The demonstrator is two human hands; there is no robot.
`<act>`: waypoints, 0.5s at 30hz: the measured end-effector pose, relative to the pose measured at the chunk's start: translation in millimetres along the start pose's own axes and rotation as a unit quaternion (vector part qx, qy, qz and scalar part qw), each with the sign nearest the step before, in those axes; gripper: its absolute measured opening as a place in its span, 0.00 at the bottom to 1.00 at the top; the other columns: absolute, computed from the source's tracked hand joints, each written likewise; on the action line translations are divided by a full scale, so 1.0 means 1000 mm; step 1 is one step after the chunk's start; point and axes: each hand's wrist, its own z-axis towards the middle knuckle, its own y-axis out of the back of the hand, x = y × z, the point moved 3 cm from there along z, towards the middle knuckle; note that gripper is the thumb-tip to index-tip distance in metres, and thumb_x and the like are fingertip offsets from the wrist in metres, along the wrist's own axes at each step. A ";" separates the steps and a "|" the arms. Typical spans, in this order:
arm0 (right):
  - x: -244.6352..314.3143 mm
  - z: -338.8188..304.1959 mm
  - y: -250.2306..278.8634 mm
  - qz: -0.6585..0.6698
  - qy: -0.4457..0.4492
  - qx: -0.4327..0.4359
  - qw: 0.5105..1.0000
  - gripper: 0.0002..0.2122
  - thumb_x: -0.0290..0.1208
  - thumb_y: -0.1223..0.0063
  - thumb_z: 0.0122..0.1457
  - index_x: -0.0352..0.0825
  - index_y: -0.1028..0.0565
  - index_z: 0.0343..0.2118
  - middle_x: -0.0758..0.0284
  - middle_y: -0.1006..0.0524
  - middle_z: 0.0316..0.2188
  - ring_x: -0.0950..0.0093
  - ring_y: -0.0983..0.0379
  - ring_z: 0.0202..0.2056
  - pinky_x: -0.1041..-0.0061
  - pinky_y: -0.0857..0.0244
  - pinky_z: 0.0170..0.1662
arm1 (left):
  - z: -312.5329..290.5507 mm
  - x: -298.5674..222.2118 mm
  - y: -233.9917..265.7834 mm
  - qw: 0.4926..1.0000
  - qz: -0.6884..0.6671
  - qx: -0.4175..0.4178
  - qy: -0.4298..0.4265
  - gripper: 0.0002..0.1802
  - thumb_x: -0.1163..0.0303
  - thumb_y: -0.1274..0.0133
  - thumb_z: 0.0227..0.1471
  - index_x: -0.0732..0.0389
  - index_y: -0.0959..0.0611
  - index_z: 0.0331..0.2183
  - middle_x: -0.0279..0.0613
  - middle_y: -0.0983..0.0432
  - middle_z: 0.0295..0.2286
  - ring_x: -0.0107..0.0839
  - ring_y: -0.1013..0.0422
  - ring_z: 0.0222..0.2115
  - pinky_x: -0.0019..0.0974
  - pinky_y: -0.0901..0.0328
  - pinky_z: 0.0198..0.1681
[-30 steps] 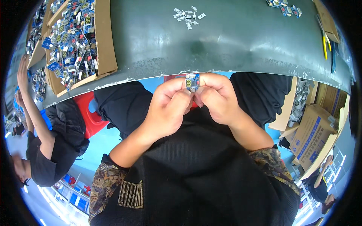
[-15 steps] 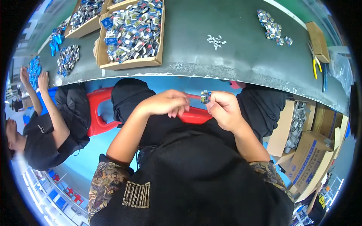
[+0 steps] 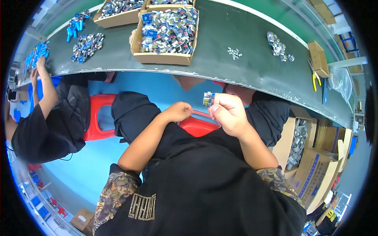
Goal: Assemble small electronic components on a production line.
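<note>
Board (image 3: 208, 99), electronic, small, blue, fitted with a yellow-digit display (image 3: 206, 102): pinched at its right side by the right hand (image 3: 229, 113), held in the air on the near side of the worktop (image 3: 220, 35), apart from it. Left hand (image 3: 179, 111): loosely curled, apart from the board; whether anything is enclosed cannot be told. Handling, as judged: light, stiff, rather fragile at its mounted parts; best gripped by opposite edges, with the display left unpressed.

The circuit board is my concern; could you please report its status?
Right hand pinching circuit board near its edge. Left hand curled, apart from board. Nothing covering the board's digit display.
</note>
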 end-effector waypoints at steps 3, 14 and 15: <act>0.000 0.005 -0.006 -0.020 0.031 0.003 0.999 0.10 0.23 0.57 0.57 0.34 0.37 0.19 0.70 0.30 0.18 0.84 0.38 0.21 0.81 0.43 0.24 | -0.046 -0.047 0.015 0.935 -0.246 -0.168 -0.190 0.11 0.70 0.54 0.59 0.65 0.21 0.38 0.38 0.25 0.26 0.25 0.27 0.26 0.29 0.32 0.31; 0.006 0.011 -0.038 0.031 -0.024 0.067 0.997 0.09 0.22 0.57 0.56 0.30 0.34 0.19 0.75 0.34 0.17 0.87 0.42 0.22 0.80 0.46 0.25 | -0.186 -0.159 0.036 0.875 -0.030 -0.296 -0.383 0.32 0.76 0.30 0.34 0.67 0.24 0.45 0.43 0.24 0.39 0.29 0.25 0.37 0.31 0.29 0.41; 0.006 0.011 -0.039 0.031 -0.041 0.074 0.996 0.09 0.22 0.57 0.56 0.30 0.34 0.19 0.75 0.34 0.17 0.87 0.42 0.22 0.80 0.46 0.24 | -0.186 -0.158 0.035 0.875 -0.035 -0.307 -0.373 0.30 0.76 0.30 0.36 0.67 0.24 0.44 0.42 0.24 0.38 0.28 0.24 0.36 0.31 0.29 0.41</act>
